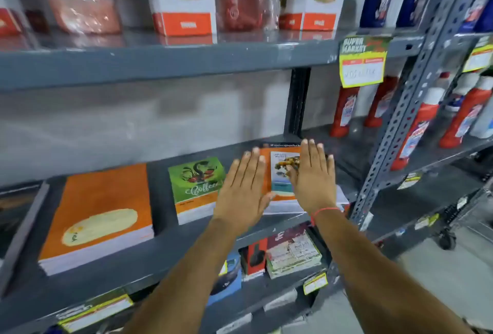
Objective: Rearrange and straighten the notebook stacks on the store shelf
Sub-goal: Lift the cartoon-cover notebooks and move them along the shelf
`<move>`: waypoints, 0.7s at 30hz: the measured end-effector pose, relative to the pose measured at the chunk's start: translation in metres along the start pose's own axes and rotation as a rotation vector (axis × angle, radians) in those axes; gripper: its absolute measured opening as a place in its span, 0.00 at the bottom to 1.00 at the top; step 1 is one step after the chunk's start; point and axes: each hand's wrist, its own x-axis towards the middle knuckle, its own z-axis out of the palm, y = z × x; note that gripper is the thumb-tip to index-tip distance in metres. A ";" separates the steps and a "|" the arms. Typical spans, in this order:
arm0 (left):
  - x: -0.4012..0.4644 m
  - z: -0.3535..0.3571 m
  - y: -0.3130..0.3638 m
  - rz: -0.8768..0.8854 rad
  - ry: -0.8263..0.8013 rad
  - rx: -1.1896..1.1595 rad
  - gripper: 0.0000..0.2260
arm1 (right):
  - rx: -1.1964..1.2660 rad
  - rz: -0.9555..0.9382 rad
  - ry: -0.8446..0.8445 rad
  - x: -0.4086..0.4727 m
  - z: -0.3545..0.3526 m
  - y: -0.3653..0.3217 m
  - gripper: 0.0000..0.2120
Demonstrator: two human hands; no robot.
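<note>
We hold our left hand (241,189) and right hand (313,179) flat and open, gripping nothing, either side of the rightmost notebook stack (278,173) on the shelf (160,259), apparently to square it.

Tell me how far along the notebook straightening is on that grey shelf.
The large orange notebook stack and the green coffee-cover stack sit fairly square. In hand: left hand and right hand, both flat and open, are at the orange insect-cover stack, whose lower white sheets jut out. That stack remains.
</note>
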 end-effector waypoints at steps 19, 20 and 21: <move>-0.023 0.086 0.009 -0.019 -0.365 -0.131 0.36 | 0.212 0.512 -0.766 0.079 0.062 0.044 0.33; -0.023 0.086 0.009 -0.021 -0.380 -0.143 0.35 | 0.203 0.500 -0.748 0.081 0.062 0.046 0.35; -0.023 0.086 0.009 -0.008 -0.377 -0.141 0.34 | 0.199 0.488 -0.731 0.083 0.061 0.048 0.37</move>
